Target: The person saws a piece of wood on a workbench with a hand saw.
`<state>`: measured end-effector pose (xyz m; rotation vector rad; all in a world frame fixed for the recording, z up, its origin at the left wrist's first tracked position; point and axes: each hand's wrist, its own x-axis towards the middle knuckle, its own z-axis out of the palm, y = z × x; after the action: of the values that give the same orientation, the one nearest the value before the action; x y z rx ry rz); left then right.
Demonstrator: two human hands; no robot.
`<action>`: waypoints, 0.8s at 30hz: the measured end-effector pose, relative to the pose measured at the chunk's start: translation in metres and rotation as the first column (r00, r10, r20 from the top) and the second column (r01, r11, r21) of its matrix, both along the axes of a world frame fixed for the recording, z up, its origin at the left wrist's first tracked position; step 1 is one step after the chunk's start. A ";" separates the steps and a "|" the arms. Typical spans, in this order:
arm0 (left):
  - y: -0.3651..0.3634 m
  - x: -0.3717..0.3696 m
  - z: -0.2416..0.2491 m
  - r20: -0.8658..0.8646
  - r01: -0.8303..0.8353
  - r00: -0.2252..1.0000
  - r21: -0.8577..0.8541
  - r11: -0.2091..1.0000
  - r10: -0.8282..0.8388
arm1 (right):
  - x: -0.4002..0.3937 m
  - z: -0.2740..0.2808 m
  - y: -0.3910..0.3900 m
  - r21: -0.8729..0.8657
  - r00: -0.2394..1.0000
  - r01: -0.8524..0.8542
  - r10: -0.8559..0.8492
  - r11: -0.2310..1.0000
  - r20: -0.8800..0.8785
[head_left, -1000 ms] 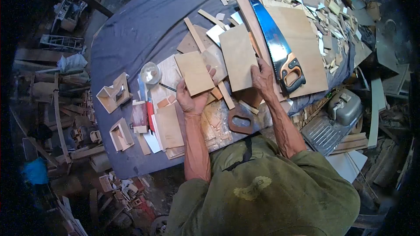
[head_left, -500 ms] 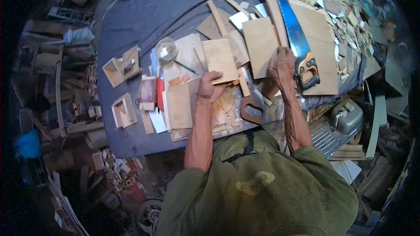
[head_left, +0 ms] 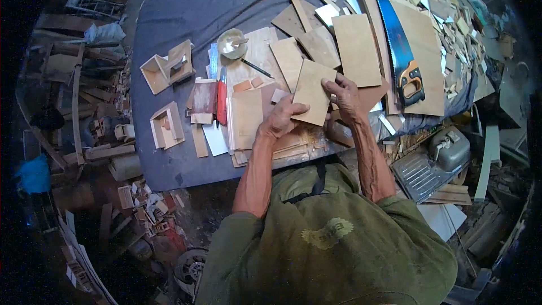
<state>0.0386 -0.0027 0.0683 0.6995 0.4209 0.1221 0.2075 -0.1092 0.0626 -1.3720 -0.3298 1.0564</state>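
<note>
Gripping one plywood square point(head_left: 312, 91) now, both hands point(head_left: 280, 120).

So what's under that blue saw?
The blue saw lies on a big wooden board on the cloth-covered table. Thin wood strips poke out beside it; what's directly beneath the blade is hidden.

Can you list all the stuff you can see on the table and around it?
panel: one, tan, held in both hands
boards: several, tan, flat behind the panel
saw: one, blue blade, orange-black handle, right side
boxes: two, pale wood, left side
bowl: one, pale, beside the pencil
pencil: one, dark, near the bowl
scraps: many, pale, far right
table: one, dark cloth
left hand: on the panel
right hand: on the panel
</note>
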 end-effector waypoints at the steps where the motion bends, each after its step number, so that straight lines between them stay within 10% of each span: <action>1: 0.001 -0.006 -0.002 0.011 0.047 0.999 0.011 0.999 -0.047 | 0.002 -0.015 -0.001 -0.027 1.000 -0.010 0.011 1.000 0.008; 5: 0.013 -0.030 0.010 -0.270 0.066 0.959 0.507 0.860 0.085 | -0.016 -0.028 -0.011 0.061 0.998 0.050 -0.049 0.997 -0.030; 12: 0.022 -0.070 0.003 -0.228 -0.063 0.933 0.656 0.752 0.277 | -0.058 -0.026 -0.032 0.102 0.999 -0.032 0.028 0.994 0.045; 15: 0.022 -0.083 0.018 -0.404 0.217 0.890 0.783 0.583 0.212 | -0.067 -0.014 -0.035 0.037 0.991 -0.129 0.128 0.991 0.030; 18: 0.018 -0.098 0.027 -0.335 0.188 0.781 0.931 0.314 0.527 | -0.082 -0.025 -0.034 0.075 0.999 -0.016 0.018 0.997 -0.031; 24: 0.045 -0.151 0.035 -0.210 0.010 0.693 0.959 0.282 0.690 | -0.107 -0.051 -0.034 -0.110 0.988 0.078 -0.063 0.991 0.138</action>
<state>-0.1121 0.0418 0.1037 1.8356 1.2250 0.6576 0.1000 -0.1433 0.0119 -1.5512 -0.3205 0.9383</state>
